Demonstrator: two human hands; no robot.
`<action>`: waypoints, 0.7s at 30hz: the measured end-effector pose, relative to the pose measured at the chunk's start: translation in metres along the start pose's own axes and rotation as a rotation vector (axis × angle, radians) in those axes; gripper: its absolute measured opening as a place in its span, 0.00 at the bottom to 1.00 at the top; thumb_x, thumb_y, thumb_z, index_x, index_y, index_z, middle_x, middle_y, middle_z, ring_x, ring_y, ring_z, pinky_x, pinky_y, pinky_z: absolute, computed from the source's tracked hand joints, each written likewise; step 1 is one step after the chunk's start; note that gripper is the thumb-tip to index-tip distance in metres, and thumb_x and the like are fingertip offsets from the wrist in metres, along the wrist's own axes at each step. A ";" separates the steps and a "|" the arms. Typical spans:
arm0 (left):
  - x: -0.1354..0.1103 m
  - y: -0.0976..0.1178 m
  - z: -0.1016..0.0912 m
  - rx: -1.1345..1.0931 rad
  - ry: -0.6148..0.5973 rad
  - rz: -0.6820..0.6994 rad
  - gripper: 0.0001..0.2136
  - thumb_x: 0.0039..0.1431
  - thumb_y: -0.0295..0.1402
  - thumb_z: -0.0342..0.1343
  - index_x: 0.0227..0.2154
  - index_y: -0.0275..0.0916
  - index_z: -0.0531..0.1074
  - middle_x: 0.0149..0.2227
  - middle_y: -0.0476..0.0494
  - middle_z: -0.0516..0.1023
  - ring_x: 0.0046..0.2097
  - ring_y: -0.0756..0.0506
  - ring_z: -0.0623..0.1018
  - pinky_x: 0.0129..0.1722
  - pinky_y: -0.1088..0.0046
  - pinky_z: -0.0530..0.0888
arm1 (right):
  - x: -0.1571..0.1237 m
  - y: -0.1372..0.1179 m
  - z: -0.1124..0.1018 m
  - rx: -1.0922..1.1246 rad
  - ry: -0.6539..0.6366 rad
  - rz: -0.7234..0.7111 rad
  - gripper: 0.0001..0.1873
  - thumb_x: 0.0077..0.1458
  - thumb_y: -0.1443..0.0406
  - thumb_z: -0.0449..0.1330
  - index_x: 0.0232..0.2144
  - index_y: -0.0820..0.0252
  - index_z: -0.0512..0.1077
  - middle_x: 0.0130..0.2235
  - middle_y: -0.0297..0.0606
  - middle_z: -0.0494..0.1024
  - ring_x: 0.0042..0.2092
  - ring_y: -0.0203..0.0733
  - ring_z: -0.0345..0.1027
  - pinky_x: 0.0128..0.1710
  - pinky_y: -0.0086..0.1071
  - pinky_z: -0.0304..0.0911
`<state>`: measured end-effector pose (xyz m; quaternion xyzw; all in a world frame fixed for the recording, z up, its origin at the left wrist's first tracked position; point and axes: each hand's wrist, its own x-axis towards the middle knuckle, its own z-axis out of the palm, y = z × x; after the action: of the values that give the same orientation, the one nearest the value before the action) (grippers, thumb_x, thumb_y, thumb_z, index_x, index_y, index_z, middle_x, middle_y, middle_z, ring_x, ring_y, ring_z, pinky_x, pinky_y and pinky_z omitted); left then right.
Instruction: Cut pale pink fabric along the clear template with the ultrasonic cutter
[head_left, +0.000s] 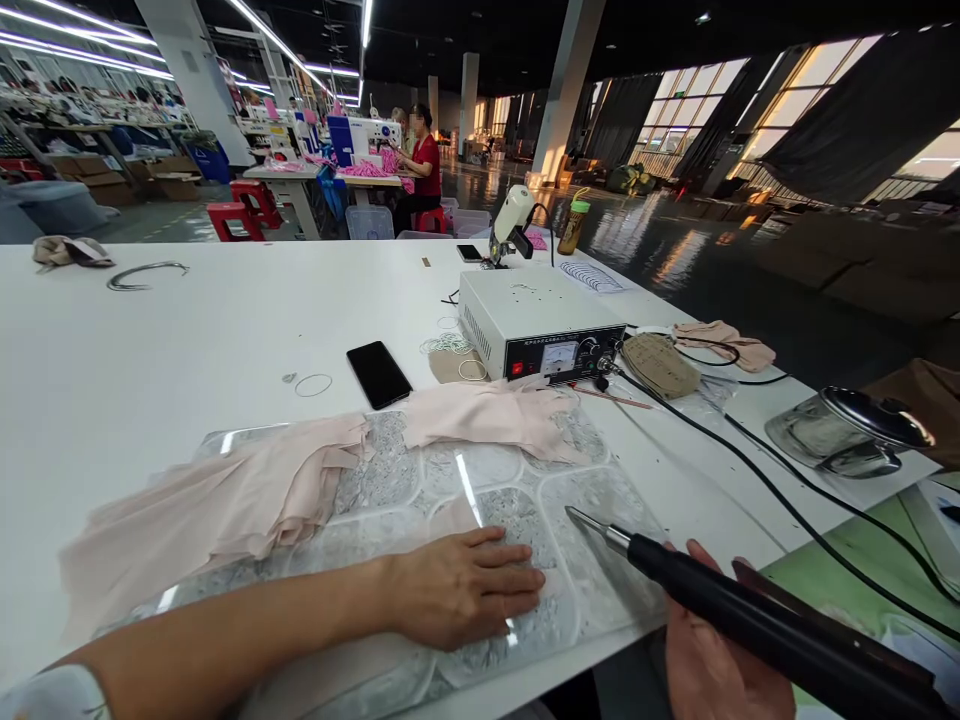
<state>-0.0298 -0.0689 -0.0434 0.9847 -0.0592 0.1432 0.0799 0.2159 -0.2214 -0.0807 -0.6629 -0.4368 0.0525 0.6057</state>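
Observation:
My left hand (469,585) lies flat, fingers stretched, on a clear plastic template sheet (611,550) with rounded outlines. Beneath the sheet, pale pink fabric shows in part near that hand. In my right hand (709,645) rests a black handpiece (697,580) with a pointed metal tip, aimed left, its tip just above or on the sheet's right part; I cannot tell if it touches. A pile of pale pink fabric pieces (240,490) covers the sheet's left side. Another pink fabric stack (487,415) lies along its far edge.
Behind the sheet stand a control box (544,320) and a black phone (378,375). Black cables (720,460) run along the right side, near a glass pot with metal lid (847,430). Farther back are a bottle (573,225) and a person (424,165) at a sewing machine.

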 end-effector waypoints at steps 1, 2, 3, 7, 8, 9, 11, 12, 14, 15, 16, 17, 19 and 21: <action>0.000 0.000 0.001 -0.005 0.001 -0.003 0.16 0.72 0.34 0.42 0.53 0.31 0.69 0.59 0.42 0.70 0.61 0.41 0.66 0.64 0.60 0.56 | 0.003 -0.004 0.004 0.020 0.016 0.025 0.27 0.58 0.57 0.58 0.58 0.53 0.62 0.53 0.45 0.73 0.55 0.56 0.67 0.51 0.54 0.67; -0.001 0.000 0.002 -0.008 0.003 -0.008 0.16 0.72 0.34 0.41 0.53 0.31 0.69 0.59 0.42 0.70 0.62 0.41 0.66 0.65 0.60 0.55 | 0.006 -0.008 0.008 0.051 0.043 0.055 0.26 0.58 0.57 0.57 0.58 0.54 0.62 0.54 0.46 0.73 0.56 0.56 0.66 0.52 0.57 0.65; -0.002 0.000 0.003 -0.009 0.007 -0.012 0.17 0.72 0.34 0.41 0.53 0.31 0.69 0.59 0.42 0.70 0.62 0.41 0.66 0.65 0.60 0.55 | 0.007 -0.012 0.012 0.086 0.076 0.077 0.25 0.59 0.57 0.57 0.58 0.54 0.62 0.54 0.45 0.72 0.57 0.57 0.65 0.53 0.59 0.62; -0.003 0.000 0.005 -0.008 0.026 -0.022 0.16 0.71 0.33 0.43 0.53 0.30 0.69 0.58 0.42 0.71 0.61 0.40 0.66 0.64 0.61 0.56 | 0.012 -0.025 0.022 0.337 0.199 0.201 0.22 0.59 0.60 0.55 0.55 0.52 0.64 0.52 0.41 0.72 0.54 0.53 0.67 0.55 0.60 0.59; -0.004 0.000 0.005 -0.010 0.035 -0.022 0.16 0.71 0.33 0.43 0.53 0.30 0.69 0.58 0.42 0.71 0.61 0.40 0.67 0.64 0.61 0.56 | 0.013 -0.027 0.023 0.379 0.211 0.220 0.21 0.58 0.61 0.55 0.54 0.51 0.65 0.51 0.40 0.72 0.52 0.51 0.68 0.55 0.60 0.58; -0.004 0.000 0.005 -0.011 0.045 -0.022 0.16 0.71 0.33 0.44 0.52 0.29 0.69 0.58 0.41 0.71 0.61 0.40 0.67 0.64 0.61 0.57 | 0.014 -0.027 0.024 0.401 0.218 0.230 0.20 0.58 0.62 0.55 0.54 0.51 0.66 0.50 0.39 0.71 0.51 0.51 0.68 0.55 0.60 0.58; -0.004 0.001 0.006 -0.014 0.060 -0.033 0.15 0.70 0.32 0.45 0.52 0.29 0.69 0.57 0.41 0.72 0.61 0.40 0.67 0.63 0.62 0.58 | 0.015 -0.027 0.024 0.398 0.214 0.227 0.20 0.58 0.64 0.53 0.54 0.52 0.66 0.49 0.40 0.71 0.50 0.50 0.68 0.54 0.60 0.59; -0.004 0.001 0.006 -0.015 0.066 -0.042 0.15 0.70 0.32 0.46 0.52 0.29 0.69 0.57 0.40 0.72 0.61 0.40 0.67 0.63 0.62 0.59 | 0.015 -0.026 0.024 0.390 0.211 0.221 0.20 0.58 0.64 0.53 0.54 0.52 0.65 0.48 0.41 0.70 0.50 0.51 0.67 0.54 0.60 0.59; -0.005 0.001 0.005 -0.013 0.070 -0.054 0.15 0.69 0.32 0.46 0.52 0.29 0.69 0.56 0.39 0.72 0.61 0.40 0.67 0.62 0.62 0.60 | 0.015 -0.025 0.025 0.400 0.228 0.228 0.20 0.58 0.64 0.53 0.54 0.53 0.65 0.48 0.41 0.70 0.50 0.51 0.67 0.53 0.60 0.59; -0.005 0.001 0.005 -0.010 0.072 -0.055 0.16 0.69 0.32 0.46 0.53 0.29 0.69 0.57 0.39 0.72 0.61 0.40 0.67 0.62 0.62 0.60 | 0.015 -0.024 0.025 0.418 0.238 0.239 0.20 0.58 0.64 0.53 0.53 0.52 0.65 0.47 0.41 0.69 0.49 0.50 0.67 0.54 0.60 0.59; -0.005 0.001 0.005 -0.008 0.071 -0.052 0.16 0.70 0.33 0.46 0.53 0.29 0.69 0.57 0.40 0.72 0.61 0.39 0.67 0.62 0.62 0.60 | 0.015 -0.023 0.025 0.435 0.242 0.249 0.20 0.58 0.64 0.53 0.53 0.52 0.65 0.47 0.41 0.69 0.49 0.50 0.67 0.54 0.59 0.59; -0.005 0.001 0.005 -0.007 0.069 -0.045 0.16 0.70 0.33 0.46 0.53 0.29 0.68 0.57 0.40 0.71 0.61 0.39 0.67 0.62 0.62 0.60 | 0.016 -0.023 0.026 0.444 0.240 0.252 0.20 0.58 0.64 0.53 0.53 0.52 0.65 0.47 0.41 0.69 0.49 0.50 0.67 0.54 0.60 0.59; -0.005 0.002 0.004 -0.011 0.058 -0.031 0.16 0.70 0.33 0.46 0.54 0.31 0.68 0.58 0.41 0.70 0.62 0.39 0.66 0.63 0.61 0.60 | 0.017 -0.022 0.027 0.442 0.217 0.246 0.20 0.58 0.64 0.52 0.54 0.51 0.64 0.47 0.41 0.69 0.49 0.50 0.67 0.52 0.60 0.60; -0.005 0.002 0.003 -0.020 0.048 -0.029 0.15 0.69 0.33 0.46 0.53 0.32 0.69 0.58 0.41 0.71 0.62 0.40 0.65 0.63 0.61 0.59 | 0.018 -0.021 0.028 0.447 0.209 0.242 0.21 0.58 0.64 0.52 0.54 0.49 0.64 0.47 0.40 0.69 0.49 0.50 0.67 0.52 0.61 0.60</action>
<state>-0.0339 -0.0707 -0.0477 0.9808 -0.0445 0.1653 0.0930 0.1992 -0.1915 -0.0615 -0.5620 -0.2669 0.1510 0.7682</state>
